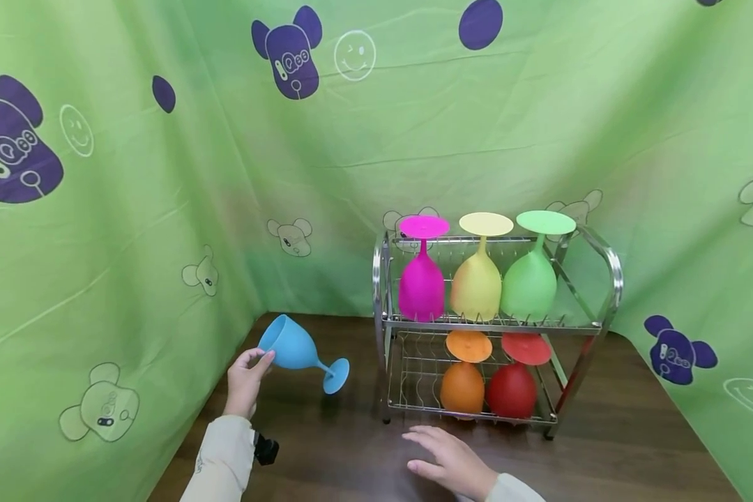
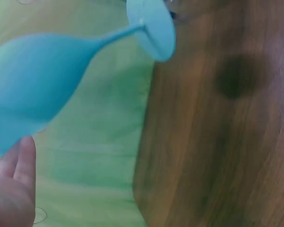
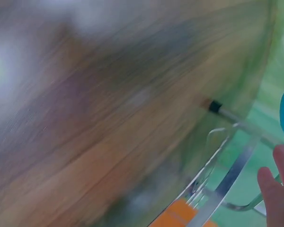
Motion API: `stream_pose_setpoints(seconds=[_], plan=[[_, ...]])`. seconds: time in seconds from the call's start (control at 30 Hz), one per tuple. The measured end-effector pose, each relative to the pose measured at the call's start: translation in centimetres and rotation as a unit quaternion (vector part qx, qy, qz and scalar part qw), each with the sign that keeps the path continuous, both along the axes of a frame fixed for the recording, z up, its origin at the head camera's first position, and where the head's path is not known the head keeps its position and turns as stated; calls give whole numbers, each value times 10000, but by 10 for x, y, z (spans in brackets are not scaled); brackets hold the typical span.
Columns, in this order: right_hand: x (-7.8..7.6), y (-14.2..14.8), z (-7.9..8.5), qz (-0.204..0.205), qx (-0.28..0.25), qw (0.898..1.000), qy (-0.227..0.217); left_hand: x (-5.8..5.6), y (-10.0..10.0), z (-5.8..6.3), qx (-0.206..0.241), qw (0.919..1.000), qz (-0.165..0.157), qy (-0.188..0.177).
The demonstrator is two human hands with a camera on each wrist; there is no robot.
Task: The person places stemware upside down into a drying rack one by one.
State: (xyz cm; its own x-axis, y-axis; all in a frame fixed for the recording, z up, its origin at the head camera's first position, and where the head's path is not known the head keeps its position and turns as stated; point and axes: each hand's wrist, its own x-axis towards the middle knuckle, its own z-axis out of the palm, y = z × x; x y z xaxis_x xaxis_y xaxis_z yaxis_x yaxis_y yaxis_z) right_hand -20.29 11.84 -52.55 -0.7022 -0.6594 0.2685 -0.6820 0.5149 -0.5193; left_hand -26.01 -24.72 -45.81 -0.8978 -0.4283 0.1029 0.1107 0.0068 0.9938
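Observation:
A blue goblet point(image 1: 293, 346) is pinched at its rim by my left hand point(image 1: 245, 382), held tilted above the table with its foot pointing right and down. In the left wrist view the goblet's bowl point(image 2: 42, 75) fills the upper left, my fingers point(image 2: 24, 163) at its rim. My right hand point(image 1: 450, 460) hovers in front of the rack with fingers spread, holding nothing. In the right wrist view its fingers point(image 3: 277, 182) show at the right edge, near the rack's metal frame point(image 3: 227, 177).
A two-tier metal rack point(image 1: 489, 326) stands on the brown table point(image 1: 326, 453). Upside down on its upper tier are magenta point(image 1: 422, 287), yellow point(image 1: 477, 286) and green point(image 1: 530, 282) goblets; below are orange point(image 1: 463, 388) and red point(image 1: 512, 390) ones. Green printed cloth point(image 1: 326, 153) surrounds the table.

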Motion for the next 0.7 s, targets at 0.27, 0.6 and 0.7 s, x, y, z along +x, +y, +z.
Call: stream_pose_setpoints(seconds=[0.27, 0.6, 0.7], plan=[[1, -24, 16, 506, -1398, 9774, -1501, 24, 7, 2, 1484, 9842, -482, 836], [5, -30, 29, 544, -1792, 9553, -2289, 46, 31, 7, 2560, 9364, -1741, 1651], [8, -31, 28, 729, -1839, 9514, -2360, 53, 35, 4, 2651, 9261, -2014, 1775]])
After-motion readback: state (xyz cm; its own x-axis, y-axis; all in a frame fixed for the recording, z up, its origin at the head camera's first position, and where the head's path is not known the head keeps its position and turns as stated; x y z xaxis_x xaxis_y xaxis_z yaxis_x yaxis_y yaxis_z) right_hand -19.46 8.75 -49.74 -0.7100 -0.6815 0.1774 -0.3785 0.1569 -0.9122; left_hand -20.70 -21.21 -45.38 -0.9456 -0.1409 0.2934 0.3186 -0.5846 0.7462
